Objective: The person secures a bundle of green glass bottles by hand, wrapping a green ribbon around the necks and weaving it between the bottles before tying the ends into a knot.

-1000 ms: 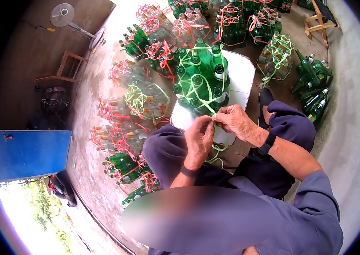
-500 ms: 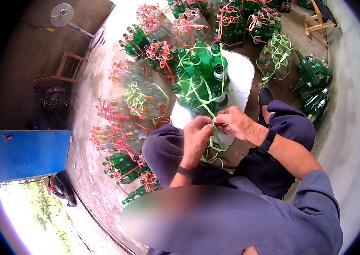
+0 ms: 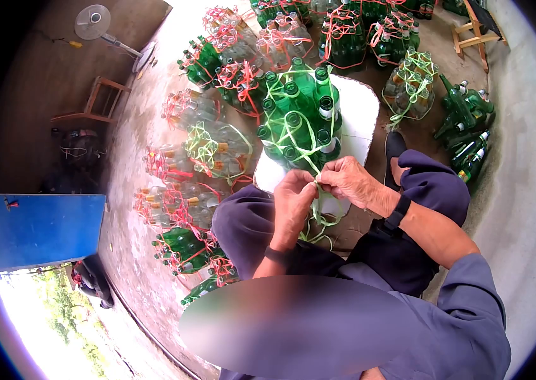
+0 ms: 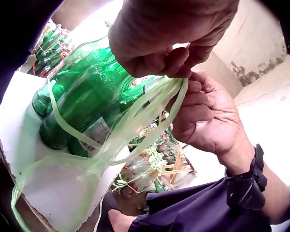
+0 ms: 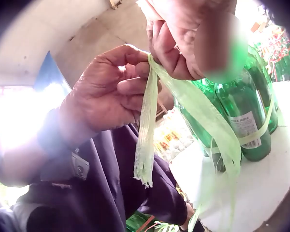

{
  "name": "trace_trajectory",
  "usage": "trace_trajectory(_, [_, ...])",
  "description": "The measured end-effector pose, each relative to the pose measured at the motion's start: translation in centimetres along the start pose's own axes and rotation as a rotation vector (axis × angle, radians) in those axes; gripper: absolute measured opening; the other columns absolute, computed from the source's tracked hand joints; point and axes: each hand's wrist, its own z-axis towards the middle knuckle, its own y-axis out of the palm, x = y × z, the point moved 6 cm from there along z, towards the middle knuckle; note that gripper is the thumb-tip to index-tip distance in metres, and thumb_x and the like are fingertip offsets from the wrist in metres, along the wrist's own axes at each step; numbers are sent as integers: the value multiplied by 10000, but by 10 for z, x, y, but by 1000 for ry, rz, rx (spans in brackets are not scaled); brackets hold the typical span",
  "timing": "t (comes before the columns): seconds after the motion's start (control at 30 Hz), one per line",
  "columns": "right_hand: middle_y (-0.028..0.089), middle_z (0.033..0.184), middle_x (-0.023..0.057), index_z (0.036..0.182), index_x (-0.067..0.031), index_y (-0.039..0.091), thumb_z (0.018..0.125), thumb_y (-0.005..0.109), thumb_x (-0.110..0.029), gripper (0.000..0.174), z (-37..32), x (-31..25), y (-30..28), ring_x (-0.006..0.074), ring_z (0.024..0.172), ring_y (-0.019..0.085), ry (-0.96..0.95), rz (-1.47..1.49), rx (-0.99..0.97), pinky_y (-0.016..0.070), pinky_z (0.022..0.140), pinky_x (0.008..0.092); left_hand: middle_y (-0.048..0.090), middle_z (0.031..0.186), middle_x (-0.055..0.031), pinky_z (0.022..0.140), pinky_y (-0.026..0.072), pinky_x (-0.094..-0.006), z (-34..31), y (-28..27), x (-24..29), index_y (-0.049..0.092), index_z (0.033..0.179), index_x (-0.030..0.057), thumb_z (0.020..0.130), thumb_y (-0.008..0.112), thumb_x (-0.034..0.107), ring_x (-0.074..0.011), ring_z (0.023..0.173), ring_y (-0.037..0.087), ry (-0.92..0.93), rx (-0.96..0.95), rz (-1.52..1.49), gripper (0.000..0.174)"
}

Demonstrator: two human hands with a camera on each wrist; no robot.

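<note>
Fingertips point(image 4: 176, 60) hide where the green strip point(image 4: 135, 128) crosses, perhaps a knot.

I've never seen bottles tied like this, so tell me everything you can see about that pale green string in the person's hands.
The string is a flat, thin, pale green ribbon that looks like plastic, slightly see-through, with a frayed loose end hanging down. The left hand and the right hand pinch it close together. From there it runs to the cluster of green bottles, criss-crossing their necks and sides. Slack loops dangle below the hands.
</note>
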Motion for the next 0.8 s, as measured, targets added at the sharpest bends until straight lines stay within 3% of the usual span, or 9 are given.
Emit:
trace_trajectory(0.17, [611,686,23,792,-15,670,929,691,-118,172,0,2,2,43,492,470,-8,-3,-6,326,441,205,609,840,-20,677,459,-226,-1,-2,-3,602,951,3,890,639,15,-85,741,568,18,6,10,73])
trace_trajectory(0.23, [610,686,20,798,-17,674,933,695,-125,174,-1,2,1,44,493,472,1,-36,4,323,439,203,592,742,44,501,347,-173,0,-1,-3,604,922,38,869,666,53,-11,570,478,43,9,-29,83])
trace_trajectory(0.57, [609,690,13,826,-17,682,970,686,-137,187,1,7,3,41,508,469,-28,-44,23,317,440,202,571,701,31,452,342,-190,1,-1,-4,588,893,34,854,623,48,-23,502,440,76,51,9,54])
trace_trajectory(0.8, [601,721,-7,894,-6,689,994,672,-143,170,-3,1,9,30,555,483,-54,-31,-30,331,465,195,557,656,8,404,332,-209,4,-6,-7,561,860,30,836,593,37,-43,450,416,-4,105,-100,40])
